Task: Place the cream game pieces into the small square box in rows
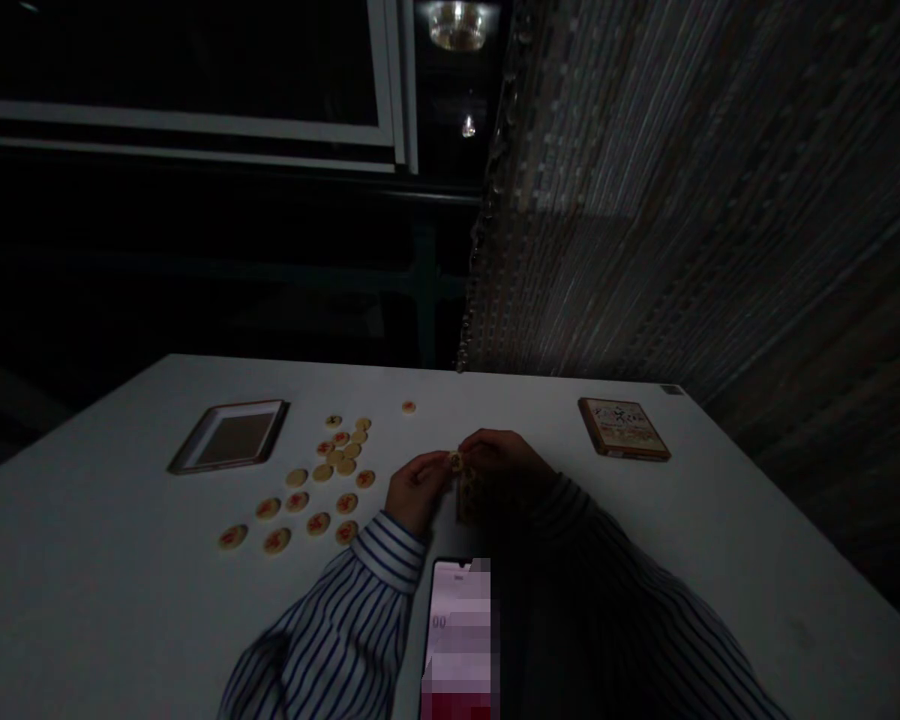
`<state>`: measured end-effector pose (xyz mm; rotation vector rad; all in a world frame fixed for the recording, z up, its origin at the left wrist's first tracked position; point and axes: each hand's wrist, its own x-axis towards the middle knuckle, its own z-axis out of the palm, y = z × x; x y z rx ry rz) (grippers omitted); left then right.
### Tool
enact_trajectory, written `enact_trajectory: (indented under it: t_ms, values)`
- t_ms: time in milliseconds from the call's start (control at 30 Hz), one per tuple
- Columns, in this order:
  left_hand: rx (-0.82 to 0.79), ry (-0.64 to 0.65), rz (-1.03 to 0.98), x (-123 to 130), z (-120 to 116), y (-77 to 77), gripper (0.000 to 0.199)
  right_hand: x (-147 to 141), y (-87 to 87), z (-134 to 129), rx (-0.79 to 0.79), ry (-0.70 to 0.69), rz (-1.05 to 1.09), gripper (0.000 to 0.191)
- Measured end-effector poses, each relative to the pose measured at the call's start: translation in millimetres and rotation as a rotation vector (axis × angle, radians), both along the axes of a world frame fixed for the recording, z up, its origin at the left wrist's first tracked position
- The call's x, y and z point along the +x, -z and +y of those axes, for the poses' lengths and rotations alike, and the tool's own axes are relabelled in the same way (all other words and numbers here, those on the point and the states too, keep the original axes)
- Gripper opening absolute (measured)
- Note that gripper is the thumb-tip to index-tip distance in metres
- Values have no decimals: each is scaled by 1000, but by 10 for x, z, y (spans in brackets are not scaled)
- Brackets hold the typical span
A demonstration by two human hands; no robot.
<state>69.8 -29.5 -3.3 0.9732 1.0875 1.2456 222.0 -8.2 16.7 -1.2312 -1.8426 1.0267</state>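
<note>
A small round Chinese chess piece (456, 461) is pinched at the fingertips between my two hands, above the middle of the table. My left hand (418, 492) is closed, its thumb and forefinger meeting the piece from the left. From the other side my right hand (504, 458) curls in, its fingertips also at the piece; its lower part lies in deep shadow. Under and beside the right hand is a dark-speckled block (468, 498), perhaps grouped pieces, too dim to make out. Loose pieces with red characters (318, 523) and several blank-looking ones (334, 457) lie left of my left hand.
An open shallow box part (186, 456) lies at the table's left. At the right sits a printed box lid or box (624, 428). A lit phone (450, 600) lies close to me, below my hands. Behind the white table (495, 390) hangs a string curtain (607, 200).
</note>
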Motion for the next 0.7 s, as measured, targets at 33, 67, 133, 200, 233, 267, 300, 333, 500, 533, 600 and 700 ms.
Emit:
enact_trajectory:
  t_ms: [33, 67, 133, 200, 233, 267, 300, 333, 500, 533, 600, 700]
  values:
    - [-6, 10, -15, 6, -4, 0, 29, 1, -6, -1, 10, -7, -9, 22]
    - [-12, 15, -27, 10, -5, 4, 29, 1, -14, -2, 21, -16, -20, 21]
    - [-20, 16, -30, 14, -1, 21, 29, -1, -33, -5, 33, -37, -40, 20]
    - [-24, 4, -18, 12, 6, 35, 29, -5, -46, -6, 31, -52, -47, 20]
    - [-25, 1, -9, 10, 9, 36, 28, -5, -49, -6, 29, -56, -47, 19]
    - [-25, 0, 0, 6, 10, 34, 27, -5, -49, -6, 28, -56, -51, 19]
    - [-22, 1, 10, 1, 9, 28, 27, -3, -47, -4, 30, -49, -56, 19]
    - [-15, 2, 22, -4, 8, 18, 26, -1, -43, -3, 34, -44, -63, 19]
    - [25, 21, 85, -26, -9, -55, 23, 8, -45, -10, 51, -48, -89, 21]
    - [22, 19, 90, -28, -12, -68, 23, 6, -52, -17, 55, -44, -97, 21]
    - [13, 10, 96, -29, -17, -84, 22, -3, -68, -32, 61, -39, -116, 21]
    - [8, -5, 108, -28, -17, -70, 23, -20, -76, -48, 68, -32, -154, 21]
